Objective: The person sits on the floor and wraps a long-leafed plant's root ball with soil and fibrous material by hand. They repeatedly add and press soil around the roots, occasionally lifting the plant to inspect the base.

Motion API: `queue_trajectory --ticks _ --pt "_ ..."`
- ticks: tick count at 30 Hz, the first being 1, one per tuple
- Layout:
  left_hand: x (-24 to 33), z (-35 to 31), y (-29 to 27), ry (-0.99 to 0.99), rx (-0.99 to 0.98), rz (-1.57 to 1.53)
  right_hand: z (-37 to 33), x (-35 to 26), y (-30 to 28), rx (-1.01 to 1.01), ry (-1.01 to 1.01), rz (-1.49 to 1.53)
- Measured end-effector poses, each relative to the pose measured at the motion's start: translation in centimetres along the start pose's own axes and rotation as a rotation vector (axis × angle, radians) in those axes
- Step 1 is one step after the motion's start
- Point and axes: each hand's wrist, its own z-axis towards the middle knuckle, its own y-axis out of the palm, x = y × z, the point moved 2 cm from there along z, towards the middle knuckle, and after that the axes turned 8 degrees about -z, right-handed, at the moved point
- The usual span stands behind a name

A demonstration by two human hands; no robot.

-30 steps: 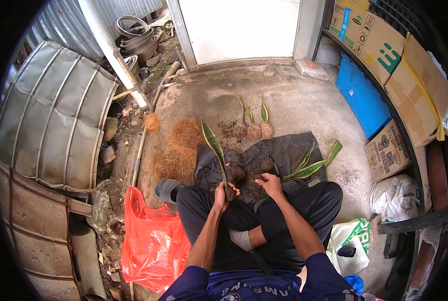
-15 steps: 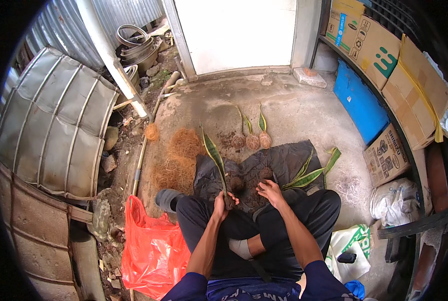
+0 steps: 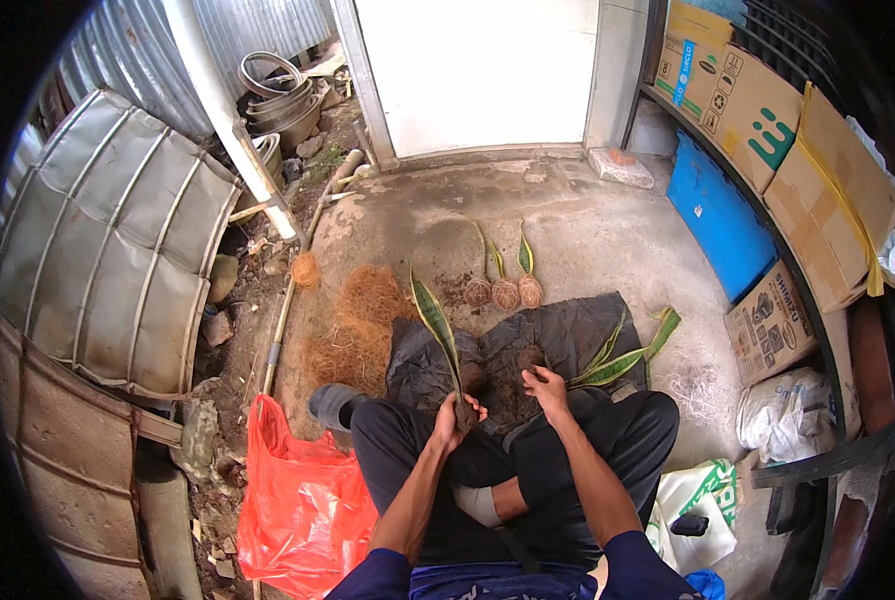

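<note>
My left hand [image 3: 455, 424] is closed around the base of a snake plant [image 3: 436, 325], whose yellow-edged leaf stands up and leans left; dark soil clings to its roots. My right hand [image 3: 548, 392] has its fingers pinched together over the black plastic sheet [image 3: 412, 352], and what is in them is too small to tell. Just beyond those fingers lies a dark soil ball [image 3: 530, 356]. Another soil lump [image 3: 474, 376] sits near the held plant. Loose snake plant leaves [image 3: 607, 372] rest on the sheet's right side.
Three small snake plants with string-wrapped root balls [image 3: 505, 293] stand beyond the sheet. Brown coconut fibre [image 3: 352, 345] lies left, above a red plastic bag [image 3: 302, 500]. White string [image 3: 692, 385] is at right, near cardboard boxes [image 3: 772, 315] and a blue panel [image 3: 717, 215].
My right hand has drawn back slightly from the soil ball, and its fingers have come together. My left hand, still holding the snake plant, has shifted slightly right and nearer to me.
</note>
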Motion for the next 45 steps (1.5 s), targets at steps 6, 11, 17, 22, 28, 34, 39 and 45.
queue_trajectory --ticks 6,11,17,22,28,34,39,45 --pt "-0.3 0.2 -0.5 -0.018 0.030 -0.052 0.0 0.1 0.4 -0.128 -0.028 0.196" --pt "-0.3 -0.1 -0.4 -0.016 0.060 -0.073 -0.3 0.2 0.3 -0.309 0.007 0.546" --pt "-0.2 -0.6 -0.4 -0.013 0.057 -0.094 -0.6 -0.5 -0.2 -0.298 0.062 0.677" --pt "-0.2 -0.4 -0.4 -0.006 0.039 -0.115 -0.8 -0.4 0.2 -0.313 0.034 0.610" --pt "-0.4 -0.1 -0.5 -0.020 0.083 -0.038 -0.7 -0.5 0.1 -0.299 0.029 0.532" --pt "-0.7 0.2 -0.5 -0.030 0.067 -0.056 -0.6 -0.4 0.0 -0.261 -0.012 0.445" --pt "-0.6 0.0 -0.3 -0.113 -0.007 0.086 -1.3 -1.1 0.6 -0.337 -0.009 0.461" --pt "-0.4 -0.7 0.6 -0.117 -0.082 0.111 -2.1 -1.8 1.2 -0.497 -0.008 0.464"
